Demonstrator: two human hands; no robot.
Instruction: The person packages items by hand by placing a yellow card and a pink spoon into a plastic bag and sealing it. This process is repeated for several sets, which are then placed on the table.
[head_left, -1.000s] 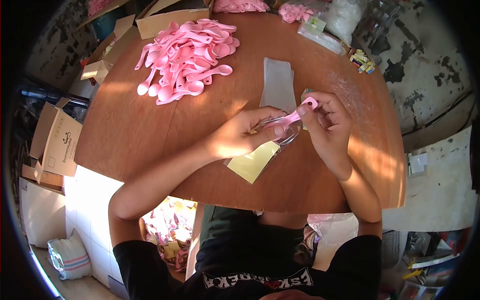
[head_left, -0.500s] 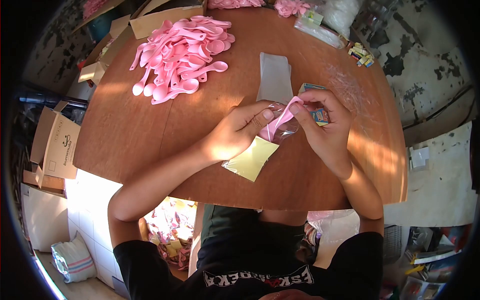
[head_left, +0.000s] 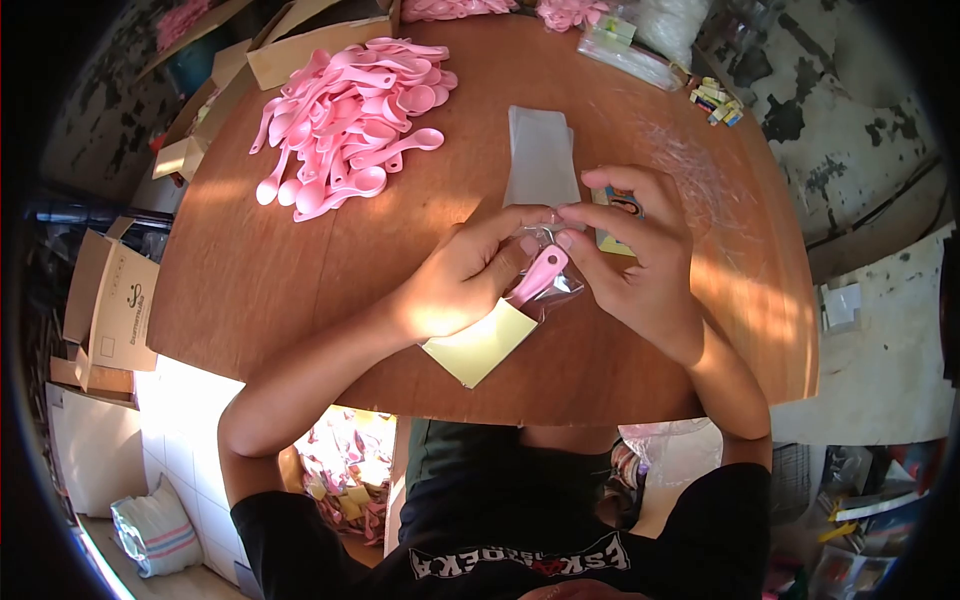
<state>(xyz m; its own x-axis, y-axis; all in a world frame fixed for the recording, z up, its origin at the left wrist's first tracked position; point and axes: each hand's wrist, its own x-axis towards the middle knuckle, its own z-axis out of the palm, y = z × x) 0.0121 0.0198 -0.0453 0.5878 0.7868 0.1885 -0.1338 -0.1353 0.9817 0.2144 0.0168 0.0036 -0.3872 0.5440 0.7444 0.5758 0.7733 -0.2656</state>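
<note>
A pink spoon (head_left: 541, 274) lies inside a clear plastic bag, its holed handle end near the bag's top and its lower part behind a yellow card (head_left: 480, 343). My left hand (head_left: 465, 270) grips the bag between thumb and fingers at its left side. At the bag's upper edge, the thumb and index finger of my right hand (head_left: 640, 265) pinch the clear film, with the other fingers raised. Just above lies a stack of flat clear bags (head_left: 541, 155). A small blue and yellow box (head_left: 615, 222) sits partly hidden behind my right hand.
A heap of pink spoons (head_left: 350, 120) lies on the wooden table (head_left: 250, 290) at the upper left. Open cardboard boxes (head_left: 310, 50) stand behind it. Small packets (head_left: 716, 101) and plastic wrap (head_left: 630, 58) lie at the upper right. A bin of packed items (head_left: 345, 460) is below the table edge.
The spoon has slid deeper into the bag, behind the card. My right hand has let go of the spoon's handle and moved to the bag's upper edge. The bag and card are slightly lower.
</note>
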